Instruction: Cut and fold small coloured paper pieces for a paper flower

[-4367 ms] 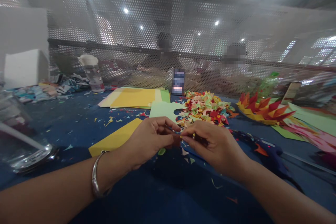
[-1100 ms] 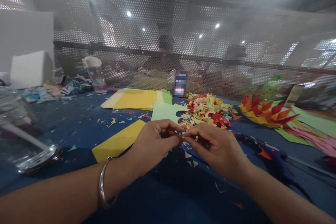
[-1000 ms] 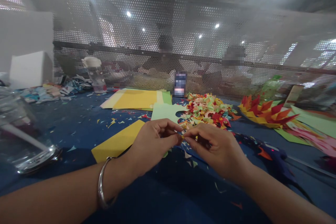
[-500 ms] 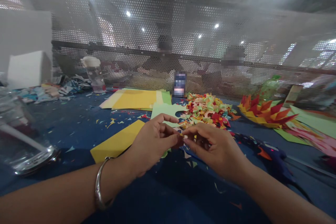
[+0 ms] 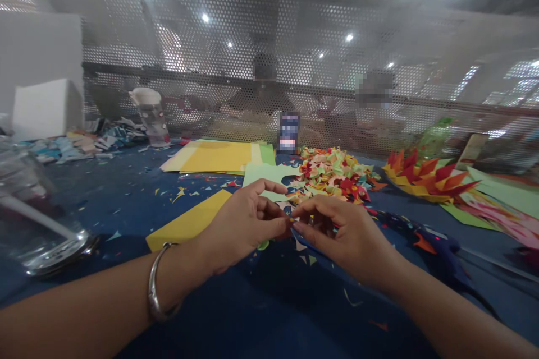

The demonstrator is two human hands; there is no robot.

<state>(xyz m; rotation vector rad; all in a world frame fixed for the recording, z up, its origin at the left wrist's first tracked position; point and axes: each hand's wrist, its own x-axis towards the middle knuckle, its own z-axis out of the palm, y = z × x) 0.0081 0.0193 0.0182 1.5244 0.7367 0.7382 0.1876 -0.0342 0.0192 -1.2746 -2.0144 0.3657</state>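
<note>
A tiny yellow piece (image 5: 291,219), too small for its material to be made out, sits where the fingertips of the person's left hand (image 5: 248,216) and right hand (image 5: 349,230) meet. Each hand's grip is pinched on it, the left index finger stretched out above. Just beyond the grip lies a pale green paper sheet with a scalloped edge (image 5: 261,175); beyond and rightward, a heap of small multicoloured paper shapes (image 5: 337,171). Left of the grip, a flat yellow paper sheet (image 5: 189,219) lies partly behind the left hand. Right of the grip, a dark blue tool with an orange trigger (image 5: 442,247) rests on the dark blue counter (image 5: 269,314).
</note>
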